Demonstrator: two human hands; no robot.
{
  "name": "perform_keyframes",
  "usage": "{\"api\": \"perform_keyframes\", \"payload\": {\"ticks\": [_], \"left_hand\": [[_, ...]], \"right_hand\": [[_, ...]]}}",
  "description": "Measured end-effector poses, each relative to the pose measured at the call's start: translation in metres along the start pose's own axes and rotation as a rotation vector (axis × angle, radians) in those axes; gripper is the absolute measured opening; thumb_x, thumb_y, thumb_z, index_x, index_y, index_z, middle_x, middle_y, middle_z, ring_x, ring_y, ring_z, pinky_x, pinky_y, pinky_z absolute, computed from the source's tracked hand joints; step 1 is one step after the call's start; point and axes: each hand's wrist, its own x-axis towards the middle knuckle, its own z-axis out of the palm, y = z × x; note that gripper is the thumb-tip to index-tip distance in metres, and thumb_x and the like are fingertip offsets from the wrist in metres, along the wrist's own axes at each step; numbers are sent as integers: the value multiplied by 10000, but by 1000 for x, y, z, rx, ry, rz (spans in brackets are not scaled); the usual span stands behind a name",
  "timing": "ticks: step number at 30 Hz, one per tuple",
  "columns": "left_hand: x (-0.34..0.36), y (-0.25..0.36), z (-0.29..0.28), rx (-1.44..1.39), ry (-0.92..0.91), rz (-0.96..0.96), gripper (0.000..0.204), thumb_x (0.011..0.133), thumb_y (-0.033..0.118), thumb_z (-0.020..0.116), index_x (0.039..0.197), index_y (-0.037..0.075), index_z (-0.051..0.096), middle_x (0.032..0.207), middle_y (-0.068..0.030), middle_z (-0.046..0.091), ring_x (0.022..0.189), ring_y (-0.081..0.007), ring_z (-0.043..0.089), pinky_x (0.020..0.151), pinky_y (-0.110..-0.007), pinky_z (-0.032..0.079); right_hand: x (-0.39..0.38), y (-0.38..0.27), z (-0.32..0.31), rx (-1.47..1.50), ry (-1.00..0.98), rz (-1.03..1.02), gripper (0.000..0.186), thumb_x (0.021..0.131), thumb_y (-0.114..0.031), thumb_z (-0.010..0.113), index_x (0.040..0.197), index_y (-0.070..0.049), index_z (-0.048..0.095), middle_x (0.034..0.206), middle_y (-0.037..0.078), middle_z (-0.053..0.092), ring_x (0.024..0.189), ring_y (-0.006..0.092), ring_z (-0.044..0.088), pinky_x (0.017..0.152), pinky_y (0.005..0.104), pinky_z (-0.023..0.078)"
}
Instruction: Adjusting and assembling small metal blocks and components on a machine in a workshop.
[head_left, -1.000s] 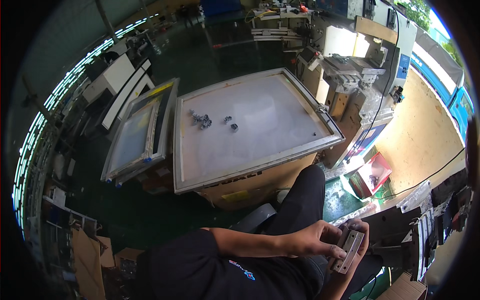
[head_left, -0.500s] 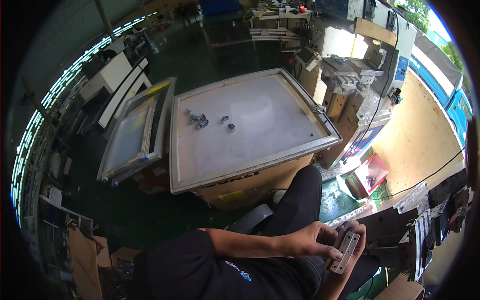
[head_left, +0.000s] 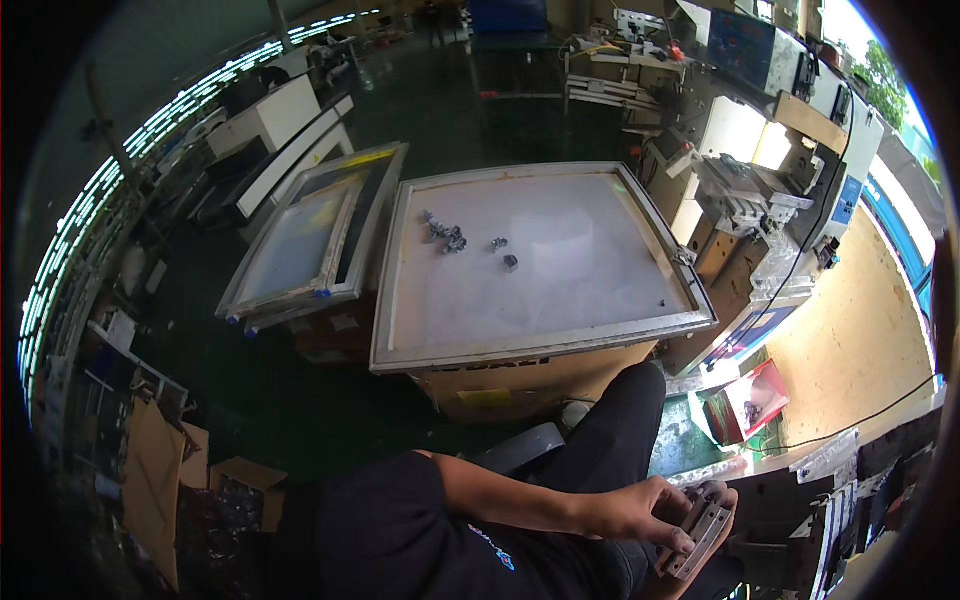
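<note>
Clock read off the whole view, twelve at the top: at ten, long rows of glowing strip lights (head_left: pixel 120 162) curve along the dim hall; at eight, a brown cardboard carton (head_left: pixel 150 490), flaps open, matte and creased. Toward half past ten, boxy white equipment (head_left: pixel 262 115), flat-sided. Between nine and ten, flat rectangular frames (head_left: pixel 338 235), stacked and tilted, cloudy sheet inside, blue bits at the corners. Dark green floor (head_left: pixel 300 410) below, dull sheen. Centre: big pale framed panel (head_left: pixel 570 310), scuffed metal-look rim, milky smooth sheet, lying on a cardboard box (head_left: pixel 530 385). On its left part, a clump of small shiny metal pieces (head_left: pixel 452 240), lumpy, a couple more loose just beside. Between four and five, by the seated person's dark-clothed leg (head_left: pixel 625 410), left hand (head_left: pixel 645 515) clamped on a metal block (head_left: pixel 700 540), thumb pressed to it; right hand (head_left: pixel 728 510) closed round its far side, fingers partly hidden. Block is narrow, straight-edged, grey, drilled with holes, held tilted. At two, worn grey machinery (head_left: pixel 750 190), blocky. Just before four, a red bin (head_left: pixel 768 390) with small pieces inside; at three, a stained beige board (head_left: pixel 850 320).
</note>
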Motion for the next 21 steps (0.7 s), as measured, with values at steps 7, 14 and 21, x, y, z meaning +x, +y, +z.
{"api": "perform_keyframes", "payload": {"ticks": [7, 14, 21], "left_hand": [[-4, 5, 4, -90, -4, 30, 310, 794, 159, 751, 996, -55, 656, 916, -56, 671, 835, -82, 608, 796, -232, 465], [-4, -4, 11, -47, 5, 40, 254, 801, 172, 749, 927, -31, 662, 856, -34, 663, 830, -67, 592, 809, -240, 451], [-11, 11, 1, -2, 22, -49, 227, 826, 122, 719, 965, -43, 648, 891, -54, 670, 843, -87, 621, 774, -255, 493]], "right_hand": [[0, 26, -21, 54, -110, -77, 201, 858, -133, 569, 806, -98, 379, 781, 65, 440, 743, 159, 480, 687, 265, 423], [-3, 26, -27, 144, -168, -126, 208, 863, -141, 577, 803, -94, 384, 787, 76, 453, 759, 174, 491, 705, 273, 427], [-6, 17, -13, 112, -136, -48, 173, 771, -115, 650, 850, -23, 526, 956, 135, 544, 900, 233, 549, 829, 340, 446]]}}
